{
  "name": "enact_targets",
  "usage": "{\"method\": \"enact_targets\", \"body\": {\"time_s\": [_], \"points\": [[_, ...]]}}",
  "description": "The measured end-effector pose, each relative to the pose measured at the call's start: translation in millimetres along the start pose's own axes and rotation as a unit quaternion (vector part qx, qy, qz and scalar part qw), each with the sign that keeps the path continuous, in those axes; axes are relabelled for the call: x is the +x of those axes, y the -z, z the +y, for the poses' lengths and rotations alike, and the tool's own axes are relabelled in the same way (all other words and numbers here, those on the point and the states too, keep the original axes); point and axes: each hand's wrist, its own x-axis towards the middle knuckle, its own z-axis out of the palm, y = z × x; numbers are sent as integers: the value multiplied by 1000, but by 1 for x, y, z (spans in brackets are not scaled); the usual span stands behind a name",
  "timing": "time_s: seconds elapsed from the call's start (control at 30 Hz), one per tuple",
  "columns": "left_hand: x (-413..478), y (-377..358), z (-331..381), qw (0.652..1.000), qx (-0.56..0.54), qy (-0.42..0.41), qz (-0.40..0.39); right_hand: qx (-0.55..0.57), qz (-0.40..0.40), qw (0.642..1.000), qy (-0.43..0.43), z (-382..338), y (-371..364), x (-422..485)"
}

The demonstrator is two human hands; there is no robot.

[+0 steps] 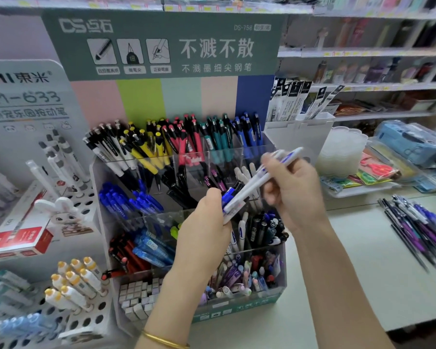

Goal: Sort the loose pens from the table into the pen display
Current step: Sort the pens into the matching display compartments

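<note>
Before the middle tiers of the pen display (239,307), both hands hold a small bunch of white-and-blue pens (249,187), slanting up to the right; blur hides the exact count. The left hand (202,230) has its fingers curled and pinches the lower ends of the bunch between thumb and fingers, a gold bangle (161,340) on its wrist. The right hand (292,190) is curled round the upper part of the bunch, whose tips stick out past the thumb. The bunch hangs above the display's compartments and rests in none of them.

To the right of the display, well apart from it, the loose pens (418,227) lie in a heap of dark, blue and purple barrels on the pale table (363,273). The display's back row holds black, yellow, red, teal and blue pens standing tilted. To the left of the display, a rabbit figure (61,210) and yellow-capped pens (78,280) sit on a neighbouring white stand.
</note>
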Motion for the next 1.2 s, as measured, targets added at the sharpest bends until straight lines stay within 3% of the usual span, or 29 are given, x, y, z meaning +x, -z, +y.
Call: {"method": "enact_targets", "body": {"time_s": [0.07,0.13,0.23,0.33,0.43,0.57,0.7,0.87,0.93,1.03,1.1,1.2], "points": [[0,-1,-5,1000,-10,16,-5,66,87,993,55,-8,10,10],[1,-3,-11,1000,-29,10,-7,40,159,978,132,-9,19,17],[3,-7,-13,991,-130,-2,-44,-137,218,934,249,6,23,17],[3,-6,-11,950,-293,14,-107,-304,203,863,350,21,20,14],[2,-5,-11,896,-415,13,-158,-423,119,850,292,31,13,16],[1,-8,-14,802,-562,-3,-205,-629,21,770,105,42,10,26],[1,-9,-14,706,-666,7,-240,-550,31,828,105,40,9,21],[1,-8,-18,655,-713,26,-247,-477,78,855,188,38,10,5],[1,-7,-20,660,-708,23,-248,-399,54,894,198,33,4,-3],[-1,-5,-20,692,-681,18,-240,-347,-16,921,175,23,-7,-14],[-3,-2,-20,710,-663,18,-237,-287,-95,949,89,16,-13,-19],[-8,3,-22,723,-647,28,-243,-229,-184,956,-17,12,-16,-19]]}}
